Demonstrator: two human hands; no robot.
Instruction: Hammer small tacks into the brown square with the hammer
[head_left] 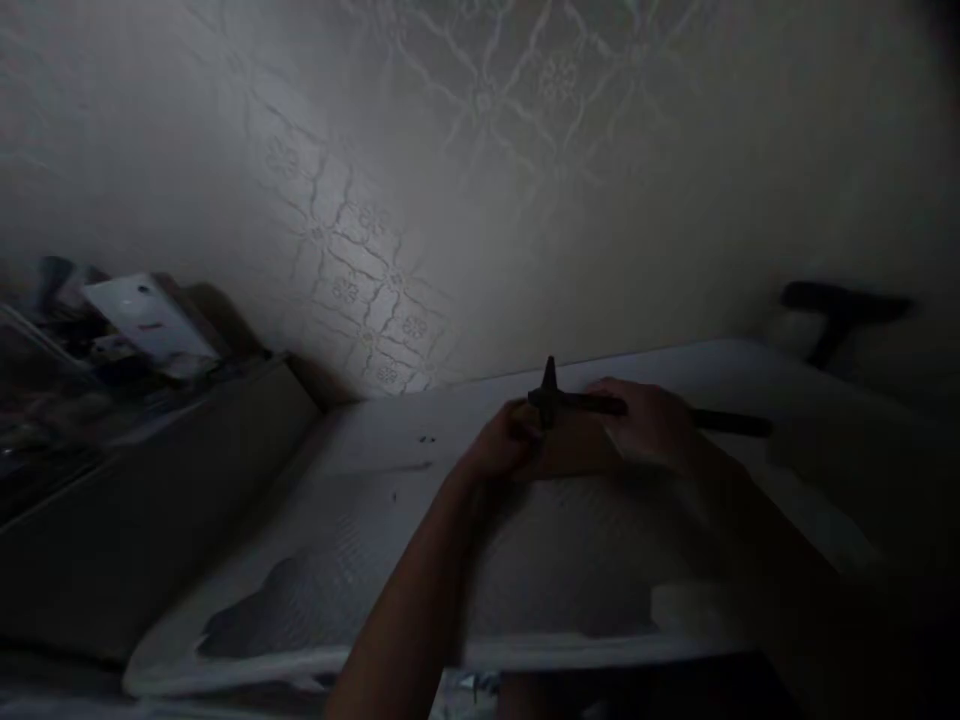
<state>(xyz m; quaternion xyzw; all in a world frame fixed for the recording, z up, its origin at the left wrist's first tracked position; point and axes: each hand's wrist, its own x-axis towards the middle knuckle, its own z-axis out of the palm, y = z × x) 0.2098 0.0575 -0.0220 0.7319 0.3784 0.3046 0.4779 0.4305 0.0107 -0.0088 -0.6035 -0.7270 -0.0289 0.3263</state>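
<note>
In the dim light my right hand (649, 420) is wrapped round the handle of a dark hammer (549, 398). Its head is at the left end, and the rest of the handle sticks out to the right past my wrist. My left hand (504, 440) is close beside the hammer head, fingers curled in; what they hold, if anything, is too dark to make out. A flat brown piece, like a board (574, 452), lies on the table beneath the hammer, between both hands.
A white table (360, 440) with a grey patch on its top stands against a patterned wall (480, 200). On the left, a cabinet (172, 490) carries a white box (150, 318) and clutter. A dark T-shaped object (844, 305) is at the right.
</note>
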